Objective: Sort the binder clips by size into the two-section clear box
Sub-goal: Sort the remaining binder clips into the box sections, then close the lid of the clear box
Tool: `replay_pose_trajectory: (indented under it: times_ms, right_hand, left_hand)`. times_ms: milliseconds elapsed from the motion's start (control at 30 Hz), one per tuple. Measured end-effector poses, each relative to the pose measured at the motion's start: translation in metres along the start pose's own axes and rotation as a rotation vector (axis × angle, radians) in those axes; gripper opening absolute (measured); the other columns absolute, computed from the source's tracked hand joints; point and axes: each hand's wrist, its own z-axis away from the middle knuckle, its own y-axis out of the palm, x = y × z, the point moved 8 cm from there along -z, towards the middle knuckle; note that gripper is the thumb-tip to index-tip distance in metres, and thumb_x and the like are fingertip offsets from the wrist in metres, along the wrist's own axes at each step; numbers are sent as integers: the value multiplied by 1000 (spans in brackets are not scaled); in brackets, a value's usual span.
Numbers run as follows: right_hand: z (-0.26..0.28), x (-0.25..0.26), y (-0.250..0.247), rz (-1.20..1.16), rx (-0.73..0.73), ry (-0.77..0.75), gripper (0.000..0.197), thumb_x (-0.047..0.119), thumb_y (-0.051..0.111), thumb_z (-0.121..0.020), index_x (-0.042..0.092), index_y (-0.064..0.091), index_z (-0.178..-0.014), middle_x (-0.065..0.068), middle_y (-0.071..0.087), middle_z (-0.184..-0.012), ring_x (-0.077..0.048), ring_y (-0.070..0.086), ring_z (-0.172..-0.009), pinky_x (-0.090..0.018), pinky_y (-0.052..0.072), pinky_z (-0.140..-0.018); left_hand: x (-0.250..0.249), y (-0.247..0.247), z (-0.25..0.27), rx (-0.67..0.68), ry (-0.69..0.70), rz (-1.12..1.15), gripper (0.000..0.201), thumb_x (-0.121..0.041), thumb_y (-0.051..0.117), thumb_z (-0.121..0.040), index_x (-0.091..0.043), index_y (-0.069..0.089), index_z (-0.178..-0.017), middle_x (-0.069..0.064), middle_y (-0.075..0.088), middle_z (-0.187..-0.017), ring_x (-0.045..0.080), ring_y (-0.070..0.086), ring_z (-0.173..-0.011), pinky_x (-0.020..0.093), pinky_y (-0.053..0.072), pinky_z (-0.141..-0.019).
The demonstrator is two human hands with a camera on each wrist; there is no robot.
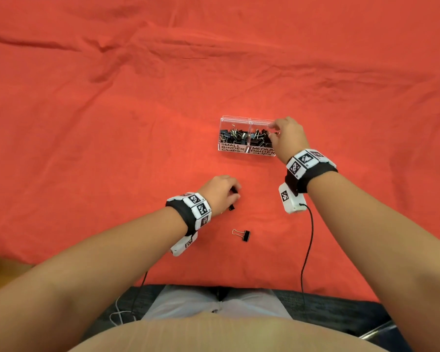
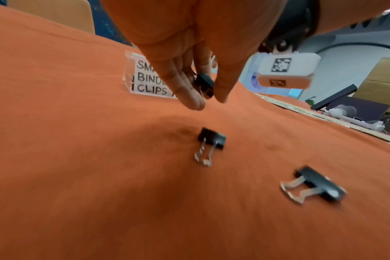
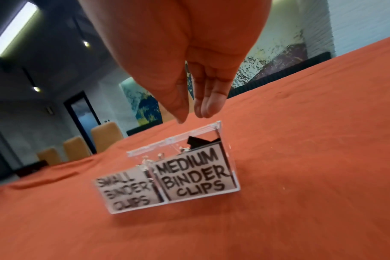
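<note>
The clear two-section box (image 1: 234, 118) stands on the red cloth, its labels reading small on the left and medium on the right, and black clips fill both sections. My right hand (image 1: 273, 132) hovers over the medium section (image 3: 197, 176), fingers (image 3: 204, 107) straight and pointing down with nothing between them. My left hand (image 1: 235, 194) is nearer me and pinches a small black clip (image 2: 204, 84) just above the cloth. Under it lies another small clip (image 2: 211, 139). A medium clip (image 1: 244, 235) lies closer to me.
The red cloth (image 1: 112, 123) covers the whole table, with wrinkles at the back. Cables run from both wrist cameras toward my lap (image 1: 306, 250). Orange chairs (image 3: 105, 135) stand beyond the far table edge.
</note>
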Motion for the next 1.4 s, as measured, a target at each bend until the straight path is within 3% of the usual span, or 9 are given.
replay_pose_trajectory:
  times_ms: [133,267,367,533,733,867,1000,1133,1400]
  right_hand:
    - [46,3,7,-45,44,-63,20,9,51,-89,12,65,-102,-3,61,-104,-16,56,-84,-30,49,-80]
    - [115,11,55,-87,407,-178,15,14,57,-85,14,66,-96,-4,65,-95,-13,54,-76,-39,52,-80]
    - [161,16,89,-38,650,-233,25,31,64,-82,18,62,-103,-2,59,-99,-18,57,-86,-39,50,-83]
    - [191,15,115,49,742,-238,39,35,68,-79,17,52,-110,-4,47,-114,-22,52,-102,-36,48,-83]
    - [189,17,117,6,699,-242,22,15,60,-83,9,57,-103,-10,50,-112,-27,54,-99,-34,44,-82]
    - [172,5,103,-128,589,-130,19,14,63,-78,9,63,-97,-12,57,-101,-21,55,-81,-31,46,-80]
    - [144,-20,74,-246,397,48,14,13,68,-76,10,68,-89,-1,57,-83,-10,49,-69,-17,37,-74]
    - [110,-39,45,-258,277,129,10,15,68,-80,13,70,-89,1,57,-84,-14,55,-72,-24,43,-72]
    - [32,-50,-9,-325,24,187,14,28,64,-86,15,67,-88,1,66,-82,-18,62,-66,-26,45,-65]
  left_hand:
    - [-20,-42,-26,-125,20,33,23,-28,59,-91,-16,54,-110,2,68,-105,17,65,-91,32,53,-82]
    - [-37,-73,-67,-208,21,16,23,-29,59,-91,-14,47,-105,7,66,-99,24,63,-85,40,53,-77]
    - [-43,-78,-95,-203,-8,-48,25,-33,60,-89,-17,47,-102,9,63,-99,28,60,-86,40,52,-76]
    - [-52,-72,-120,-231,-49,-135,25,-33,61,-89,-16,51,-104,11,53,-105,29,56,-87,38,49,-78]
    - [-55,-57,-125,-219,84,-407,32,-38,54,-92,-10,63,-105,6,57,-116,26,42,-113,37,39,-97]
    - [-59,-63,-94,-301,142,-325,31,-35,51,-94,-12,64,-111,4,51,-121,24,42,-114,36,38,-99]
    - [-39,-30,-45,-96,91,-252,24,-32,56,-90,-16,60,-107,4,52,-112,22,50,-109,40,48,-91]
    - [-6,18,-3,147,-62,-332,38,-40,59,-87,-13,53,-113,7,50,-116,29,56,-106,43,51,-84]
    - [-7,27,6,128,-4,-265,32,-29,57,-89,-8,54,-113,11,55,-116,30,55,-108,40,47,-91]
